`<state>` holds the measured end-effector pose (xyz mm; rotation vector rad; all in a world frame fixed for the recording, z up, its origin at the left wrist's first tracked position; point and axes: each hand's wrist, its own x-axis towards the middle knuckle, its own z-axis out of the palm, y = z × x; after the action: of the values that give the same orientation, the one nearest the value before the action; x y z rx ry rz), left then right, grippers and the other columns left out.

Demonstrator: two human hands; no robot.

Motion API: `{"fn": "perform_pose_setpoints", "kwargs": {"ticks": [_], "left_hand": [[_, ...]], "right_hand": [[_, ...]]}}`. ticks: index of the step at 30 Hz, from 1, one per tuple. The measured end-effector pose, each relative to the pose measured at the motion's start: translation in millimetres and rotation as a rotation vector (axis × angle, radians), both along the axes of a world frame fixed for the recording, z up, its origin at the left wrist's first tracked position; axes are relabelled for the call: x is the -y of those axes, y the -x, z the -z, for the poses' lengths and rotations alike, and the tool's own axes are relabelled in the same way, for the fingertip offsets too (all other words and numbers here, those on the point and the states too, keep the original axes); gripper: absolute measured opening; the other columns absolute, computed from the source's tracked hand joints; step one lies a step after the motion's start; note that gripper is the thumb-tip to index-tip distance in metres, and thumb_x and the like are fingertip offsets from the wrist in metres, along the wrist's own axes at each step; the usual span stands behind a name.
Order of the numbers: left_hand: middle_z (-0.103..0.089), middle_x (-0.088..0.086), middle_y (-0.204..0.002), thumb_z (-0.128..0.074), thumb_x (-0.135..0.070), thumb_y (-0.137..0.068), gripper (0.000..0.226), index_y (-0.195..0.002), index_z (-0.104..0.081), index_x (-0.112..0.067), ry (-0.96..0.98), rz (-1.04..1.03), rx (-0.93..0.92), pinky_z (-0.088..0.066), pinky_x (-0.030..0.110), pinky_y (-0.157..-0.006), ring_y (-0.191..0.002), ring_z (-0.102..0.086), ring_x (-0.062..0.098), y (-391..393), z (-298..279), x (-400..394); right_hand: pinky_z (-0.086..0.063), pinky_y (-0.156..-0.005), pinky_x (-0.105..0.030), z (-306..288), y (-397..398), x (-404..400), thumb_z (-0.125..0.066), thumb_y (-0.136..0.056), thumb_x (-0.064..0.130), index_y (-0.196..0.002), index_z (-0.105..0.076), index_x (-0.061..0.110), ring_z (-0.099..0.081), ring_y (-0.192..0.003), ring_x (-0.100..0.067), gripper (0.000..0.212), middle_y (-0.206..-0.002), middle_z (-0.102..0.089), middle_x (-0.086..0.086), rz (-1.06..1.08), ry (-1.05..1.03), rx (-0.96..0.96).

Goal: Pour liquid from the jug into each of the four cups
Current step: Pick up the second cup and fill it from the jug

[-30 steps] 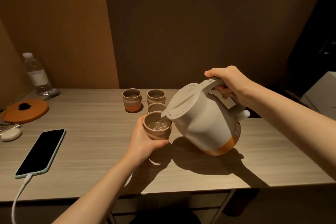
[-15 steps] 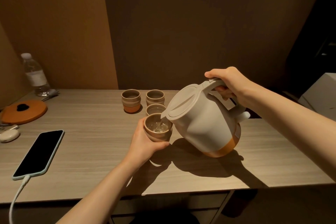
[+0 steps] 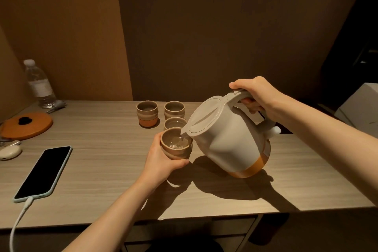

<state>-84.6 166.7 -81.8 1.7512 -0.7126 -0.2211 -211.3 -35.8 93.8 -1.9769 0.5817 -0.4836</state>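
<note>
The right hand [image 3: 258, 96] is wrapped around the handle of the jug [image 3: 227, 139] and holds it tipped over in the air above the table [image 3: 102, 170], with its spout right over the cup in hand [image 3: 176, 143]. The left hand [image 3: 161, 160] is curled around that cup from the side and lifts it a little off the table, just beside the jug. A thin stream of clear water runs into the cup. The jug looks big and is likely heavy when full, so the handle at the top is the best place to hold it, and a slow tilt should keep the water from splashing. Its smooth plastic could be slippery if wet. The cups look like clay, so they are hard but could break if dropped, and holding one around its middle seems safe. Three more cups stand behind: the near cup [image 3: 175, 123], the back right cup [image 3: 174, 108] and the back left cup [image 3: 147, 113]. It is too dim to tell if they hold water yet. Compared with a second ago, the hands, jug and cup are in almost the same spots, and the water in the cup may be slightly higher. A phone [image 3: 44, 172] on its cable, a water bottle [image 3: 39, 84] and an orange lid [image 3: 26, 126] sit off to the left.
</note>
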Motion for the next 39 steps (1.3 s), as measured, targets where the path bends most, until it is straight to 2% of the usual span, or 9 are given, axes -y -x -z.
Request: {"fn": "perform_pose_setpoints", "kwargs": {"ticks": [7, 13, 20, 24, 28, 35, 39], "left_hand": [[-0.052, -0.020, -0.112, -0.094, -0.015, -0.050, 0.092, -0.124, -0.041, -0.029, 0.019, 0.013, 0.001, -0.038, 0.008, -0.080, -0.104, -0.051, -0.002, -0.3, -0.6, -1.6], [-0.049, -0.025, -0.110, -0.094, -0.015, -0.050, 0.093, -0.124, -0.039, -0.032, 0.017, 0.018, -0.008, -0.036, 0.007, -0.079, -0.100, -0.048, -0.010, 0.2, -0.4, -2.2], [-0.050, -0.023, -0.112, -0.094, -0.017, -0.049, 0.096, -0.127, -0.039, -0.030, 0.008, 0.010, -0.003, -0.039, 0.014, -0.085, -0.105, -0.049, -0.001, -1.7, 1.4, -2.4], [-0.050, -0.023, -0.112, -0.094, -0.016, -0.050, 0.094, -0.124, -0.039, -0.032, 0.013, 0.010, -0.006, -0.038, 0.009, -0.081, -0.104, -0.050, -0.001, -1.6, 1.6, -2.2], [-0.051, -0.018, -0.113, -0.094, -0.016, -0.050, 0.093, -0.125, -0.039, -0.031, 0.013, 0.008, -0.016, -0.038, 0.010, -0.081, -0.107, -0.049, 0.002, -0.5, 1.7, -2.6], [-0.047, -0.027, -0.108, -0.093, -0.014, -0.052, 0.092, -0.123, -0.038, -0.032, 0.015, 0.008, -0.015, -0.036, 0.005, -0.075, -0.098, -0.047, -0.011, 2.4, 0.1, -2.9], [-0.048, -0.026, -0.109, -0.093, -0.015, -0.051, 0.092, -0.123, -0.038, -0.032, 0.016, 0.006, -0.016, -0.036, 0.006, -0.076, -0.099, -0.048, -0.008, 1.5, -0.5, -2.9]], "right_hand": [[-0.024, -0.047, -0.030, -1.7, 0.2, -2.0, -0.056, -0.092, 0.031, -0.046, -0.041, 0.014, -0.024, -0.033, -0.011, 0.051, -0.038, -0.035, 0.001, -0.026, -0.012, -0.009], [-0.025, -0.047, -0.029, -3.3, -0.9, -2.8, -0.057, -0.092, 0.032, -0.049, -0.043, 0.013, -0.025, -0.035, -0.012, 0.048, -0.039, -0.036, 0.002, -0.026, 0.006, -0.021], [-0.027, -0.043, -0.025, -4.1, -0.7, -4.3, -0.057, -0.093, 0.031, -0.049, -0.044, 0.013, -0.026, -0.032, -0.010, 0.049, -0.038, -0.037, 0.002, -0.017, 0.016, -0.022], [-0.025, -0.045, -0.028, -3.9, -0.9, -4.2, -0.057, -0.092, 0.030, -0.047, -0.042, 0.014, -0.025, -0.034, -0.012, 0.050, -0.039, -0.035, 0.001, -0.032, 0.011, -0.025], [-0.025, -0.047, -0.029, -4.3, -1.5, -4.6, -0.057, -0.092, 0.031, -0.045, -0.043, 0.016, -0.024, -0.035, -0.013, 0.052, -0.039, -0.035, 0.000, -0.036, 0.009, -0.028], [-0.026, -0.045, -0.027, -4.7, -1.2, -6.2, -0.057, -0.093, 0.031, -0.036, -0.045, 0.021, -0.026, -0.033, -0.011, 0.059, -0.038, -0.035, 0.002, -0.036, 0.009, -0.014], [-0.025, -0.046, -0.028, 0.8, 2.3, -2.3, -0.057, -0.092, 0.031, -0.039, -0.044, 0.020, -0.026, -0.037, -0.012, 0.056, -0.041, -0.035, 0.000, -0.014, -0.060, 0.014]]}}
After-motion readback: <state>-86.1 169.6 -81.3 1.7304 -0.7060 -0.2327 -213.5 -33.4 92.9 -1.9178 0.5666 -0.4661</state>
